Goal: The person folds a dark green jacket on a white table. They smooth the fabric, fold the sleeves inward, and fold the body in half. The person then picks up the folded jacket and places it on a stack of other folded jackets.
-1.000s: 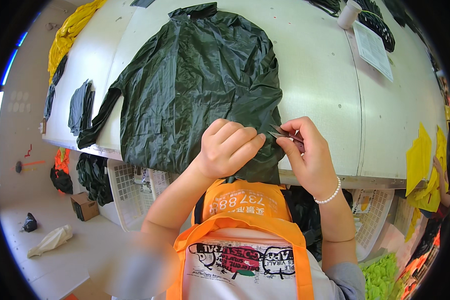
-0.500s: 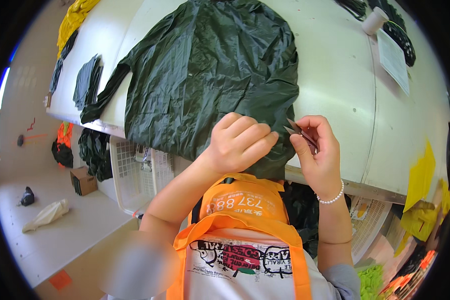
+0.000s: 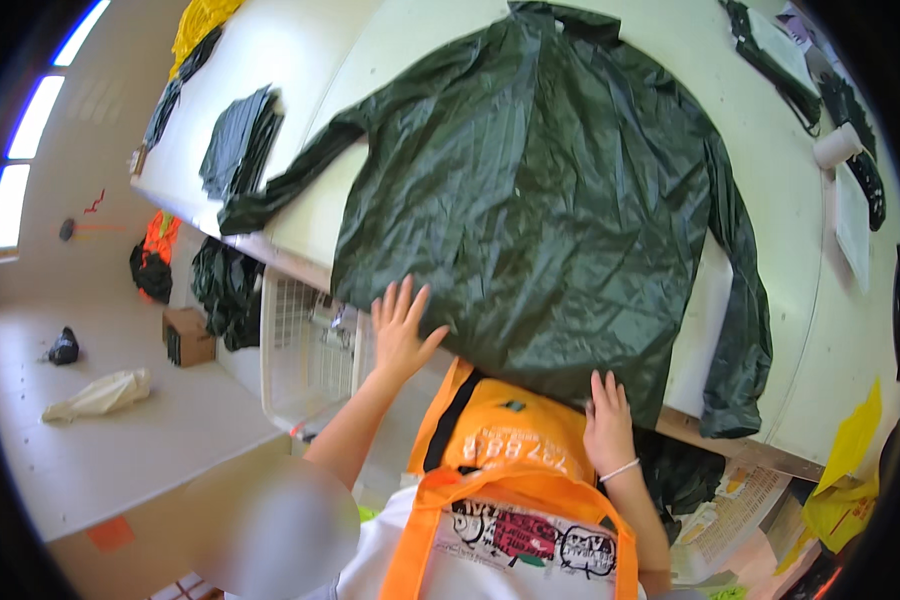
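A dark green, shiny rain jacket (image 3: 530, 210) lies spread front up on the white table, collar at the far side and both sleeves out to the sides. My left hand (image 3: 402, 330) is open, fingers spread, over the jacket's near left hem. At the near right hem my right hand (image 3: 610, 425) has its fingers stretched out along the fabric. The small pointed snips that were in that hand earlier cannot be clearly made out now.
On the white table (image 3: 305, 75) a folded dark stack (image 3: 242, 142) lies left of the jacket. A white cup (image 3: 838, 147) stands far right. Below the table's edge, a white plastic basket (image 3: 270, 350) sits left. Yellow material (image 3: 845, 480) hangs at the right.
The jacket's right sleeve now lies out to the side and its collar shows. My left hand has opened from a fist and moved left; my right hand has lowered to the hem.
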Motion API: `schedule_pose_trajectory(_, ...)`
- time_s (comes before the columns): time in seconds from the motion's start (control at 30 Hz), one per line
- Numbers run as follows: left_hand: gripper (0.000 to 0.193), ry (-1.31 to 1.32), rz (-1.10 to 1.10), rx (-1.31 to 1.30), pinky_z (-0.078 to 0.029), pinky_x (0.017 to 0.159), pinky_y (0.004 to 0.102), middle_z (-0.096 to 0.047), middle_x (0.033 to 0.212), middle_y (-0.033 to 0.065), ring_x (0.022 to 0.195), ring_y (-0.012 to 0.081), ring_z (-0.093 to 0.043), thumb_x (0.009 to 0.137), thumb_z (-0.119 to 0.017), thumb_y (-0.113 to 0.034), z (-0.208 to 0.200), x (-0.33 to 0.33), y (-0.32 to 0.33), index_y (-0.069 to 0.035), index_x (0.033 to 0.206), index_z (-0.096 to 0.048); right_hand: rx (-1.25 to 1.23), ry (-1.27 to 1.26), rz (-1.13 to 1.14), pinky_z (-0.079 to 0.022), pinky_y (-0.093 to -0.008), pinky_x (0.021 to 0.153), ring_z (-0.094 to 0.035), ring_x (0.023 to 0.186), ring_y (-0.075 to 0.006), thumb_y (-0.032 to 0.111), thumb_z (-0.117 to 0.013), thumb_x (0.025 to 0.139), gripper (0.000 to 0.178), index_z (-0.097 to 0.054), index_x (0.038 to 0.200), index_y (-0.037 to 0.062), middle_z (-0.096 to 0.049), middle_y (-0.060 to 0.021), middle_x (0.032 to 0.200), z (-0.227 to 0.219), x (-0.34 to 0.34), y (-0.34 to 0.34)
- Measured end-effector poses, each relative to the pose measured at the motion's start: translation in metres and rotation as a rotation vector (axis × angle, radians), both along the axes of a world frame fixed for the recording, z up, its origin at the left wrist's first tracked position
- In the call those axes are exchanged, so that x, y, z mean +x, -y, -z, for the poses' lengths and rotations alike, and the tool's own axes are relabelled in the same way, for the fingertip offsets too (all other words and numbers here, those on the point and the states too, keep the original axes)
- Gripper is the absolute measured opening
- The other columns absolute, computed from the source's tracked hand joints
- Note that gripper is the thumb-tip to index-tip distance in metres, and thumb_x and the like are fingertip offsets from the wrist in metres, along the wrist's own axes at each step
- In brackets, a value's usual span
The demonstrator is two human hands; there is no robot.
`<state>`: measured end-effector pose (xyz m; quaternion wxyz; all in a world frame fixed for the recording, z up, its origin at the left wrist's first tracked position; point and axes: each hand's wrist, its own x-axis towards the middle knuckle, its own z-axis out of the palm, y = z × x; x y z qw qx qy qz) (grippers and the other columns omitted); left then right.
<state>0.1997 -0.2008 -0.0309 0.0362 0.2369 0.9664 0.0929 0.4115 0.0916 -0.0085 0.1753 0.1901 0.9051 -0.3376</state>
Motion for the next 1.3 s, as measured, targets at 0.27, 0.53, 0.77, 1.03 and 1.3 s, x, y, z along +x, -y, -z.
schedule_pose_trajectory(0.27,0.076,0.031,0.170,0.014,-0.014,0.109,0.0610,-0.023,0.153,0.0121,0.139,0.0408,-0.019,0.081,-0.059,-0.057,0.049,-0.115,0.003,-0.020,0.143,-0.037,0.376,0.050,0.174,-0.017,-0.0603,0.109,-0.014,0.140,-0.0424,0.011,-0.051,0.092,0.054,-0.036,0.143,0.0160,-0.016,-0.0168,0.154,0.040,-0.074,0.020)
schedule_pose_trajectory(0.53,0.077,-0.315,0.218,0.044,-0.015,0.111,0.0579,-0.029,0.151,0.0077,0.140,0.0313,-0.023,0.083,-0.051,-0.065,0.089,-0.336,-0.157,-0.021,0.143,-0.037,0.751,-0.151,0.252,-0.020,-0.0581,0.110,-0.023,0.139,-0.0345,0.018,-0.046,0.095,0.054,-0.031,0.145,0.0292,-0.024,-0.0090,0.153,0.104,-0.269,-0.139)
schedule_pose_trajectory(0.77,0.065,-0.333,0.377,0.273,-0.022,0.106,0.0605,-0.046,0.138,0.0121,0.132,0.0331,-0.035,0.085,-0.057,-0.053,0.057,-0.316,-0.160,-0.013,0.134,-0.046,0.633,-0.386,0.150,-0.029,-0.0544,0.107,-0.034,0.135,-0.0313,0.016,-0.041,0.096,0.043,-0.041,0.139,0.0145,-0.040,-0.0121,0.144,0.067,-0.329,-0.118)
schedule_pose_trajectory(1.03,0.074,0.077,0.525,0.080,-0.019,0.109,0.0539,-0.028,0.152,0.0070,0.138,0.0317,-0.027,0.081,-0.061,-0.052,0.060,-0.154,-0.057,-0.019,0.143,-0.038,0.618,-0.236,0.100,-0.032,-0.0515,0.105,-0.038,0.132,-0.0279,0.004,-0.052,0.089,0.050,-0.045,0.137,0.0169,-0.042,-0.0072,0.142,0.077,-0.168,0.015)
schedule_pose_trajectory(1.3,0.067,-0.048,0.533,0.162,-0.021,0.109,0.0544,-0.034,0.149,0.0087,0.135,0.0331,-0.031,0.082,-0.063,-0.046,0.065,-0.151,-0.049,-0.016,0.139,-0.042,-0.027,-0.252,0.113,-0.051,-0.0334,0.065,-0.063,0.075,-0.0243,0.015,-0.071,0.077,0.022,-0.061,0.095,0.0089,-0.059,-0.0064,0.093,0.032,-0.112,0.107)
